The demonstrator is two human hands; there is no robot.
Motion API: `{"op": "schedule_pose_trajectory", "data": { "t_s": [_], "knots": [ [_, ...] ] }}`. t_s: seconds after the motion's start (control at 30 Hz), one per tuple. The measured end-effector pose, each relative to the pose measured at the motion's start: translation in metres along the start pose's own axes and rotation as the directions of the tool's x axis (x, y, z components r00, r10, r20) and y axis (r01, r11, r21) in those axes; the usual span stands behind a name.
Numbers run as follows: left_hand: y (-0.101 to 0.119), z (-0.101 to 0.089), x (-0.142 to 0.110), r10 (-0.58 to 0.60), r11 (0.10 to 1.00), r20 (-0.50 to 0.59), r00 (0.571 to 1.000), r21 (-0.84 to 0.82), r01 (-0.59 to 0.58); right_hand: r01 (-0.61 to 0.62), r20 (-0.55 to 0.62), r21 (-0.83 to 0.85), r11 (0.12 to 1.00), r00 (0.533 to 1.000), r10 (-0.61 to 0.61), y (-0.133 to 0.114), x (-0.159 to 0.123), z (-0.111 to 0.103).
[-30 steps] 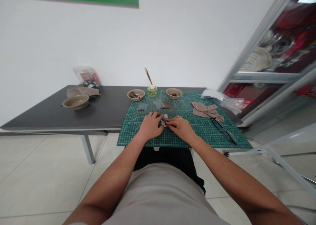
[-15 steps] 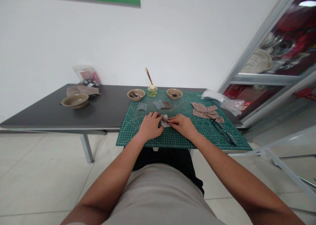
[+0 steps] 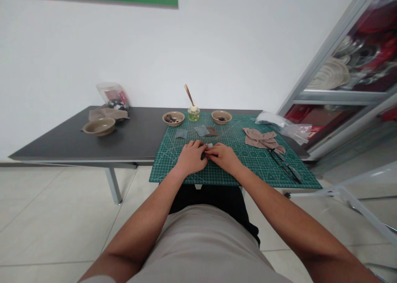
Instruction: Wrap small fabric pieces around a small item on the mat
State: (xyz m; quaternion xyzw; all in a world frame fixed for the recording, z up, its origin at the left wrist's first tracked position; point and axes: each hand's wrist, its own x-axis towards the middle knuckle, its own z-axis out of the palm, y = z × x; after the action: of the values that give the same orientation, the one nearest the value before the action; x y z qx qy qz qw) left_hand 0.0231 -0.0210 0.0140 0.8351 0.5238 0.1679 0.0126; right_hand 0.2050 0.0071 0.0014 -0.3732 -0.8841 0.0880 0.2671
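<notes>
Over the near middle of the green cutting mat (image 3: 173, 167), my two hands meet at the fingertips. My left hand (image 3: 191, 157) is closed, with a small dark piece (image 3: 203, 155) showing between thumb and fingers. Opposite it, my right hand (image 3: 223, 156) pinches at a small pale grey, crumpled-looking piece (image 3: 210, 145), mostly covered by the fingers. Just beyond the hands lie two grey-blue squares (image 3: 202, 130) (image 3: 181, 133) and a brown square (image 3: 211, 131). Behind them stand two tan bowls (image 3: 169, 123) (image 3: 221, 122) holding small dark bits.
A reed diffuser (image 3: 194, 114) stands between the bowls. To the right lie a brown cloth (image 3: 260, 139), black-handled tool (image 3: 285, 167) and clear plastic bag (image 3: 288, 128). At left, a bowl (image 3: 99, 128), cloth (image 3: 107, 112) and clear container (image 3: 113, 96) sit on the dark table (image 3: 62, 138).
My right hand has moved in against the left fingertips. The pale grey piece, spread between the hands before, is now mostly hidden under the fingers. The view has shifted slightly.
</notes>
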Motion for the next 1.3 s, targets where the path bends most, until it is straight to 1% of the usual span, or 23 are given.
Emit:
{"op": "schedule_pose_trajectory", "data": {
  "t_s": [0.1, 0.2, 0.33, 0.5, 0.67, 0.83, 1.0, 1.2, 1.3],
  "knots": [
    [0.0, 0.0, 0.0, 0.001, 1.0, 0.002, 1.0, -0.006, -0.001, 0.029, 0.026, 0.035, 0.999, 0.999, -0.03, 0.001, 0.0, -0.001],
    [0.0, 0.0, 0.0, -0.001, 1.0, -0.004, 1.0, -0.012, 0.001, 0.022, 0.049, 0.029, 0.999, 0.999, -0.023, 0.006, 0.0, -0.005],
    [0.0, 0.0, 0.001, -0.019, 1.0, 0.01, 1.0, -0.015, 0.019, -0.018, 0.036, -0.005, 1.0, 0.999, 0.018, 0.004, 0.004, -0.004],
    [-0.001, -0.001, 0.001, 0.003, 1.0, 0.009, 1.0, -0.012, -0.003, 0.038, 0.041, 0.055, 0.998, 0.998, -0.04, 0.003, 0.001, -0.003],
    [-0.001, 0.0, 0.001, 0.004, 1.0, -0.002, 1.0, 0.003, -0.004, 0.004, 0.03, 0.019, 1.0, 1.0, -0.005, 0.004, 0.002, -0.005],
    [-0.002, 0.0, 0.001, -0.001, 1.0, 0.018, 1.0, 0.002, 0.001, 0.057, 0.053, 0.058, 0.997, 0.997, -0.06, 0.003, 0.003, -0.005],
    [-0.002, 0.0, 0.001, -0.002, 1.0, 0.01, 1.0, -0.002, 0.002, -0.004, 0.038, 0.029, 1.0, 0.999, 0.003, 0.008, 0.004, -0.007],
    [-0.001, -0.001, 0.001, -0.02, 1.0, 0.04, 0.999, -0.005, 0.02, 0.007, 0.031, 0.041, 0.999, 0.999, -0.008, 0.007, 0.0, -0.005],
    [-0.001, -0.001, 0.001, -0.026, 1.0, 0.039, 0.999, -0.007, 0.026, -0.026, 0.007, 0.032, 0.999, 1.0, 0.026, 0.012, -0.006, -0.009]
  ]
}}
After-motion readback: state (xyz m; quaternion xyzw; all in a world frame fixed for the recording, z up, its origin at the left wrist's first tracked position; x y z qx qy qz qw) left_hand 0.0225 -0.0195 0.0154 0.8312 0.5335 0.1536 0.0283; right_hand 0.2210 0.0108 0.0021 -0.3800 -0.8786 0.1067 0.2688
